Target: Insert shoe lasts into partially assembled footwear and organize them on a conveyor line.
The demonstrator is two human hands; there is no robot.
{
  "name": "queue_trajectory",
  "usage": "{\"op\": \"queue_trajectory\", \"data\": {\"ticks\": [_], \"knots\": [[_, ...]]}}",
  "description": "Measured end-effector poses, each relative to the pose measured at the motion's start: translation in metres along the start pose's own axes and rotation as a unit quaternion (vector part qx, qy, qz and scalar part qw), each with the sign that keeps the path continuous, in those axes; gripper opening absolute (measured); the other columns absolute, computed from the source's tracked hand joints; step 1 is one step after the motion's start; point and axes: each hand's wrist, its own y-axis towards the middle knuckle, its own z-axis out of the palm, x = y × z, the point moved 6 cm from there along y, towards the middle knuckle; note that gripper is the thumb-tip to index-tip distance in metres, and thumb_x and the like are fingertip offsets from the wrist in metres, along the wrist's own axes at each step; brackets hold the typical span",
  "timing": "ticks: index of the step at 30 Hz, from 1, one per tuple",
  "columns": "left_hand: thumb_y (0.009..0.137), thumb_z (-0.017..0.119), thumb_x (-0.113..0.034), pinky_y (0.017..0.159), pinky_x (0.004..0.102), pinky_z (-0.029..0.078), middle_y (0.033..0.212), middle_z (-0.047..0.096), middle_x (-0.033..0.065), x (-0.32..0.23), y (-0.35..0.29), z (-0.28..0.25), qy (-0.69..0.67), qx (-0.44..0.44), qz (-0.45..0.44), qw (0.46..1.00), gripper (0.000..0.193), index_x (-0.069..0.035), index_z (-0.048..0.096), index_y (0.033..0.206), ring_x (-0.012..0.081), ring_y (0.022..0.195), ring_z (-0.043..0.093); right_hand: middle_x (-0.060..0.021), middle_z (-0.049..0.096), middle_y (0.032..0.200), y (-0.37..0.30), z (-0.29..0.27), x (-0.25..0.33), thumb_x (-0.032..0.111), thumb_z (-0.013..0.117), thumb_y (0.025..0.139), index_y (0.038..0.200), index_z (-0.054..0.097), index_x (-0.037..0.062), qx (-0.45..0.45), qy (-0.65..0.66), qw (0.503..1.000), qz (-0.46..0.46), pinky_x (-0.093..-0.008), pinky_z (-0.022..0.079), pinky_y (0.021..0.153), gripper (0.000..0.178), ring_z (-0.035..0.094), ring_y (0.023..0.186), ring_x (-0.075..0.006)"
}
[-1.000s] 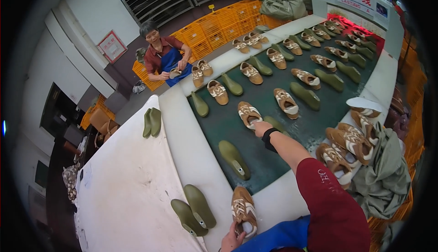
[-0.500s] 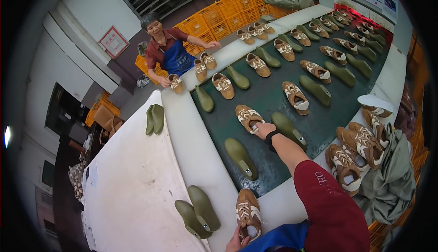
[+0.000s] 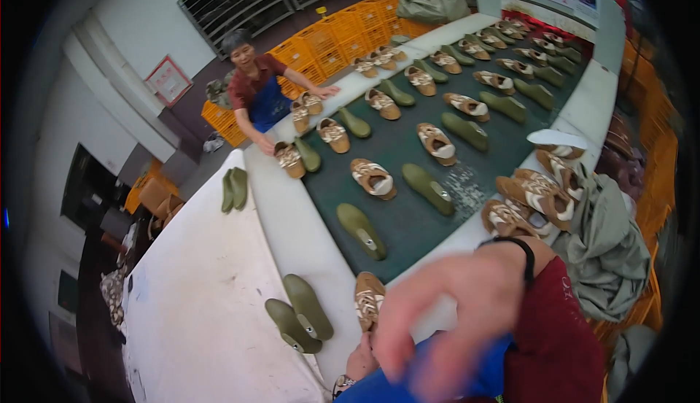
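Note:
My left hand [image 3: 362,359] grips the heel end of a brown and white sneaker [image 3: 369,297] at the near edge of the conveyor table; part of that grip is hidden. Above and right of it hangs my right hand [image 3: 456,308], blurred, its fingers apart and nothing seen in them. Olive-green shoe lasts stand close by: a pair [image 3: 310,307] on the white cover to the left, one last [image 3: 361,230] on the dark belt. Farther up the belt lie another sneaker [image 3: 373,178] and a last [image 3: 428,188].
The dark green belt [image 3: 397,246] carries rows of sneakers and lasts away from me. Across it a co-worker [image 3: 259,82] in a blue apron touches a sneaker [image 3: 289,159]. Several sneakers [image 3: 538,197] are piled at right beside grey-green cloth [image 3: 609,246]. Orange crates [image 3: 343,38] line the back.
My right hand has left the sneaker on the belt and come back toward me. Shoes and lasts on the belt have shifted. The co-worker's sneaker now sits on the table edge.

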Motion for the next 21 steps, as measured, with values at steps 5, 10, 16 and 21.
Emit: {"op": "queue_trajectory", "data": {"ticks": [5,10,16,21], "knots": [[0.078,0.061,-0.033,0.066,0.0440,0.048,0.091,0.061,0.0216,-0.003,0.007,0.017,0.121,0.077,-0.013,0.990,0.046,-0.008,0.044,0.113,0.0371,0.080,0.060,-0.0117,0.057,0.073,0.005,0.062,0.076,0.020,0.055,0.084,0.098,0.063,0.0170,-0.201,0.056,0.948,-0.240,-0.0311,0.042,0.049,0.017,0.054,0.055,-0.0207],[0.077,0.062,-0.032,0.066,0.0433,0.048,0.085,0.062,0.0196,0.000,0.006,0.029,0.099,0.096,-0.017,0.990,0.045,-0.007,0.045,0.111,0.0362,0.076,0.061,-0.0129,0.057,0.076,0.007,0.072,0.081,0.017,0.055,0.083,0.100,0.063,0.0174,-0.263,0.024,0.925,-0.273,-0.0306,0.041,0.047,0.018,0.053,0.055,-0.0204],[0.078,0.061,-0.033,0.066,0.0438,0.048,0.084,0.063,0.0198,0.010,0.005,0.034,0.105,0.098,-0.010,0.990,0.045,-0.007,0.046,0.110,0.0366,0.076,0.061,-0.0143,0.056,0.080,0.016,0.091,0.091,0.015,0.055,0.083,0.101,0.062,0.0179,-0.292,0.003,0.905,-0.309,-0.0300,0.039,0.046,0.020,0.051,0.054,-0.0199],[0.078,0.061,-0.034,0.065,0.0446,0.048,0.081,0.063,0.0204,0.016,0.002,0.034,0.084,0.097,-0.012,0.992,0.047,-0.007,0.045,0.112,0.0372,0.075,0.061,-0.0155,0.055,0.083,0.023,0.113,0.091,0.013,0.055,0.083,0.102,0.062,0.0183,-0.301,0.004,0.892,-0.337,-0.0295,0.038,0.044,0.021,0.049,0.054,-0.0195]]}}
